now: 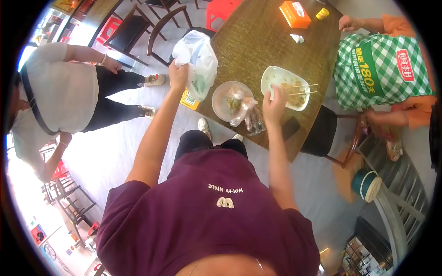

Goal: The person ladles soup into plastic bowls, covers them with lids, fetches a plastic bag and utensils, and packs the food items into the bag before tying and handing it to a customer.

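Observation:
My left hand [178, 76] is closed on the edge of a white translucent plastic bag [198, 60], which hangs beside the table's left edge, with something greenish showing through it. My right hand [275, 106] is over the near left rim of a white dish [269, 76]. Its fingers look closed around something whitish, too small to name. Food remains and a pair of chopsticks [301, 86] lie in and across the dish. Between my hands sits a round plate [220, 106] with clear plastic bags of food [246, 110] on it, one hanging over its near side.
The wooden table [244, 50] holds an orange tissue box [294, 14], a yellow container [322, 14], a crumpled tissue [297, 38] and a dark phone-like object [290, 128]. A person in a green checked apron [382, 71] is at right; another in white [64, 87] stands left. Chairs [131, 34] stand behind.

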### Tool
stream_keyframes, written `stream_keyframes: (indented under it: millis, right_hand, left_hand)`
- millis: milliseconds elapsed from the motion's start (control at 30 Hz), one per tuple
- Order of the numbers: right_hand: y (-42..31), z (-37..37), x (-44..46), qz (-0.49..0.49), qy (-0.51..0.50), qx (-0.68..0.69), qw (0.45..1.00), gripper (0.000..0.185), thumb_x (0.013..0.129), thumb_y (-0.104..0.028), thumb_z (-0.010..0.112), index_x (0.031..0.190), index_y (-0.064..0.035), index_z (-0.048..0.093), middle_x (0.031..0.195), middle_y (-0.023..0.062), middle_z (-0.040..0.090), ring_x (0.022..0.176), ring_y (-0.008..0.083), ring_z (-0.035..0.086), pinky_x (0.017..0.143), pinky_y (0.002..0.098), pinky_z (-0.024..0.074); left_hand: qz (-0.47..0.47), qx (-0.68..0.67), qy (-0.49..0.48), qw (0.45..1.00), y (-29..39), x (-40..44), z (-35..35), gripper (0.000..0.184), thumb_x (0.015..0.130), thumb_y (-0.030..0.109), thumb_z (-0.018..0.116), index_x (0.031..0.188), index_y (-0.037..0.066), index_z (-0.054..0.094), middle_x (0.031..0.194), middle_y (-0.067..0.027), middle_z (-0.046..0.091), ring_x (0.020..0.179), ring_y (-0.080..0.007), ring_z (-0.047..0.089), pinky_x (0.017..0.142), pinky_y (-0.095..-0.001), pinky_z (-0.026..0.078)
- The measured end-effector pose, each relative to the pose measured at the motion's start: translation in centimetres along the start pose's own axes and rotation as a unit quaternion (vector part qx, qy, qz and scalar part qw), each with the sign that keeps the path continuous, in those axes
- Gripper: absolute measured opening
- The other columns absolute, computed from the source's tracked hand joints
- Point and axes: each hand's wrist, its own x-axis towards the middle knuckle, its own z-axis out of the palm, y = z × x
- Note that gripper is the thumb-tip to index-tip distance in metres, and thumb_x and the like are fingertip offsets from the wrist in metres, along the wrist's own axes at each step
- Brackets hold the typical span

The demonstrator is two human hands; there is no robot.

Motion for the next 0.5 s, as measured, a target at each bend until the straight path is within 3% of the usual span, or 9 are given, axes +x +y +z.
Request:
stream_keyframes:
  millis: [100,167,233,267,367,400,500]
  right_hand:
    - [-7.0,1.1,9.0,-0.118,-0.077,0.2,0.97,0.019,0.079,-0.007,0.054,0.096,-0.0007,0.058,0.093,0.0146,0.059,0.09,0.0315,0.055,0.078,0.0396,0.0427]
    - [-9.5,5.3,11.1,-0.14,-0.234,0.268,0.924,0.021,0.079,-0.013,0.055,0.098,-0.0038,0.06,0.098,0.0136,0.061,0.095,0.0282,0.056,0.08,0.0387,0.0436]
    - [-8.8,9.5,11.5,-0.151,-0.344,0.05,0.925,0.027,0.077,-0.019,0.057,0.101,-0.0062,0.059,0.101,0.0125,0.061,0.098,0.0273,0.056,0.081,0.039,0.0432]
    - [-8.1,11.7,11.4,-0.154,-0.391,-0.059,0.906,0.03,0.077,-0.022,0.058,0.103,-0.0074,0.059,0.103,0.0119,0.061,0.099,0.0269,0.057,0.082,0.0391,0.0431]
    - [-3.2,12.7,11.0,-0.149,-0.398,-0.194,0.884,0.04,0.072,-0.028,0.061,0.109,-0.0127,0.057,0.102,0.0089,0.061,0.097,0.0236,0.058,0.079,0.0405,0.0424]
    - [-2.2,12.2,10.7,-0.13,-0.418,-0.243,0.865,0.041,0.072,-0.027,0.061,0.11,-0.0135,0.056,0.101,0.0079,0.062,0.095,0.0224,0.058,0.078,0.0405,0.0422]
    - [0.3,12.4,9.9,-0.165,-0.356,-0.338,0.855,0.039,0.071,-0.02,0.061,0.109,-0.0143,0.056,0.096,0.0075,0.062,0.091,0.0202,0.059,0.075,0.0381,0.0426]
  left_hand:
    - [0.007,-0.041,-0.027,0.999,1.2,-0.7,2.4,0.016,0.081,0.013,0.056,0.09,0.002,0.061,0.073,0.0006,0.056,0.066,-0.0069,0.049,0.058,-0.0236,0.041]
    - [0.009,-0.088,-0.04,0.995,1.7,-1.0,4.2,0.014,0.084,0.016,0.056,0.088,0.004,0.062,0.075,0.0019,0.056,0.065,-0.0066,0.049,0.057,-0.0239,0.041]
    - [0.014,-0.151,-0.034,0.988,3.4,-0.9,5.6,0.014,0.085,0.017,0.057,0.087,0.005,0.062,0.075,0.0021,0.055,0.063,-0.0068,0.049,0.056,-0.0239,0.041]
    - [-0.028,-0.182,-0.047,0.982,2.2,0.3,5.4,0.014,0.085,0.018,0.058,0.089,0.005,0.063,0.076,0.0012,0.057,0.065,-0.0087,0.052,0.058,-0.0236,0.042]
    - [-0.2,-0.23,0.055,0.951,1.2,2.5,3.9,0.019,0.084,0.018,0.06,0.097,0.004,0.062,0.079,-0.0005,0.059,0.072,-0.0115,0.056,0.062,-0.0259,0.045]
    - [-0.262,-0.243,0.044,0.933,-1.5,3.8,2.4,0.025,0.084,0.02,0.062,0.102,0.003,0.059,0.084,-0.0026,0.06,0.078,-0.014,0.058,0.066,-0.0294,0.047]
    - [-0.218,-0.265,0.002,0.939,-4.9,4.3,1.5,0.034,0.081,0.023,0.065,0.105,0.0,0.055,0.088,-0.0081,0.06,0.072,-0.0195,0.06,0.058,-0.0341,0.049]
